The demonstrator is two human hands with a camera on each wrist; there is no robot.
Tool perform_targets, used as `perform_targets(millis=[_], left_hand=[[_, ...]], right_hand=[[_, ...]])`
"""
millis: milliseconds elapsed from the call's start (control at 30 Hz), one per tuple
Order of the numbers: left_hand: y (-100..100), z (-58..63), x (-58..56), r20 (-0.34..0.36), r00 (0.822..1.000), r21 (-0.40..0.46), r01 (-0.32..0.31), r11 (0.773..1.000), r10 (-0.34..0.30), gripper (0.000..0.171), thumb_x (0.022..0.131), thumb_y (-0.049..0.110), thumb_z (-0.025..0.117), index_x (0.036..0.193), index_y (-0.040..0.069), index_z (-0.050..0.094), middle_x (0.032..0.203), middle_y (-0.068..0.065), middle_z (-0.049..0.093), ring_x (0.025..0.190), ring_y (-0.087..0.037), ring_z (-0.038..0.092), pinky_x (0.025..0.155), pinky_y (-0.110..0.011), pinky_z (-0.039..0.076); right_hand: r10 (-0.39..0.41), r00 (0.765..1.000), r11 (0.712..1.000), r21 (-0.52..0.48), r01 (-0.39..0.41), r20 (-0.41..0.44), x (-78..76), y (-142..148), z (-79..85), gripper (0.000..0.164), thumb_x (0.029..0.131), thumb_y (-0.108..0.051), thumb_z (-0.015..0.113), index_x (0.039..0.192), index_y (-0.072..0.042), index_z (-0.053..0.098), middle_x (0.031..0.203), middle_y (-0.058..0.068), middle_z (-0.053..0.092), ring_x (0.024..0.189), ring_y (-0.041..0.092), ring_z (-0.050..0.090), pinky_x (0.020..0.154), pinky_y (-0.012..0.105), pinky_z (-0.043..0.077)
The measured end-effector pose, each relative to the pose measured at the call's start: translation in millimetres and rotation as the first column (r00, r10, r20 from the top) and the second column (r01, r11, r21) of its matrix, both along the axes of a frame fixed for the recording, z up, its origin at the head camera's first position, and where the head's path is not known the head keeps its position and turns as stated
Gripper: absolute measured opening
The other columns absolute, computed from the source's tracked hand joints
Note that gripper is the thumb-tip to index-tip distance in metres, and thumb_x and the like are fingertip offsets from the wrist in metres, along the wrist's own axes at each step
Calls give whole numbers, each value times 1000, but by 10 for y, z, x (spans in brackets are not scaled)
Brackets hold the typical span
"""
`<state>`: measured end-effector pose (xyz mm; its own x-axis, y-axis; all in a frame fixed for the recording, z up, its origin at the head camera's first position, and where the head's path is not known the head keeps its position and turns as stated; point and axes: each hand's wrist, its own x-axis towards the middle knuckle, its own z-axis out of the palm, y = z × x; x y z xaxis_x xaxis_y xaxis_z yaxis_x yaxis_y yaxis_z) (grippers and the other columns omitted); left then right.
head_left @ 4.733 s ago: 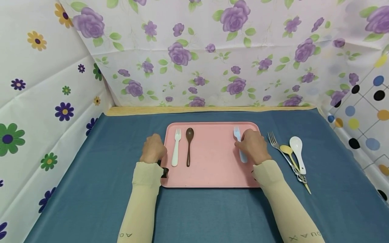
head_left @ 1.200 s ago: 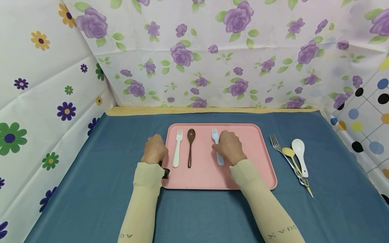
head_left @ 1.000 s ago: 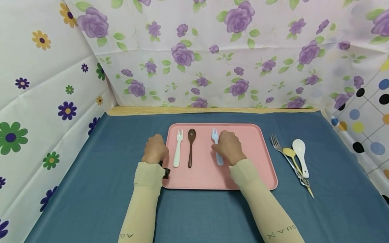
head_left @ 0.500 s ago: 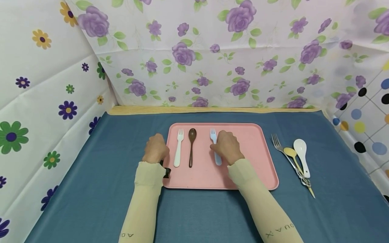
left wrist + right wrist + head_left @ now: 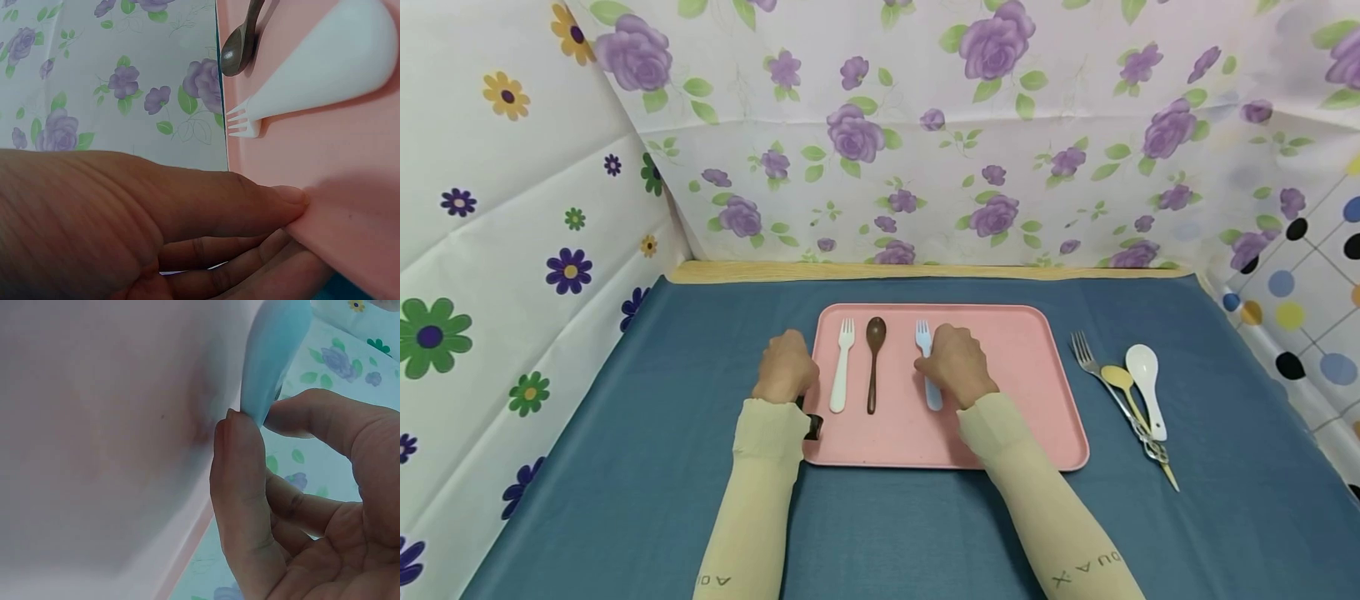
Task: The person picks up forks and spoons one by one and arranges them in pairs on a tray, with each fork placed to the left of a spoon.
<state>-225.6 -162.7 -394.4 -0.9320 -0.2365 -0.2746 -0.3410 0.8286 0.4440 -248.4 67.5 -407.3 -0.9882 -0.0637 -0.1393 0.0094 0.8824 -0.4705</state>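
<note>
On the pink tray (image 5: 1022,417) lie a white fork (image 5: 840,375) and, just right of it, a dark brown wooden spoon (image 5: 872,358). My left hand (image 5: 785,367) grips the tray's left rim, thumb on top and fingers underneath, as the left wrist view shows. With thumb and fingertips my right hand (image 5: 958,364) pinches a light blue fork (image 5: 932,396), which stands to the right of the spoon, tines pointing away from me. The right wrist view shows the blue handle (image 5: 275,356) between thumb and index finger. Part of the fork's middle is hidden behind the hand in the head view.
Right of the tray, a silver fork (image 5: 1084,354), a yellow spoon (image 5: 1118,379) and a white spoon (image 5: 1142,367) lie close together on the blue cloth (image 5: 625,467), their handle ends overlapping. Patterned sheets hang behind and at both sides.
My right hand has carried the light blue fork from the tray's right side leftward toward the brown spoon, with only a slight further shift lately. My left hand keeps its hold on the rim.
</note>
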Motion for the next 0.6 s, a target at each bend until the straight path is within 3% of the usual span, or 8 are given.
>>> perform_targets(millis=[300, 600], left_hand=[[1, -7, -6, 12, 1000, 7, -15, 1000, 15, 16, 84, -4, 58, 99, -4, 60, 85, -19, 58, 71, -32, 56, 53, -41, 45], [11, -1, -4, 22, 999, 4, -32, 999, 32, 21, 84, -3, 58, 105, -4, 60, 90, -20, 59, 75, -32, 56, 57, -44, 46]], right_hand=[[-1, 1000, 1000, -16, 1, 3, 9, -72, 26, 34, 79, -20, 71, 56, -12, 47, 52, -1, 42, 44, 15, 49, 39, 26, 38], [14, 1000, 1000, -22, -14, 6, 9, -126, 9, 29, 79, -20, 71, 58, -10, 53, 55, 2, 49, 46, 16, 51, 39, 26, 40]])
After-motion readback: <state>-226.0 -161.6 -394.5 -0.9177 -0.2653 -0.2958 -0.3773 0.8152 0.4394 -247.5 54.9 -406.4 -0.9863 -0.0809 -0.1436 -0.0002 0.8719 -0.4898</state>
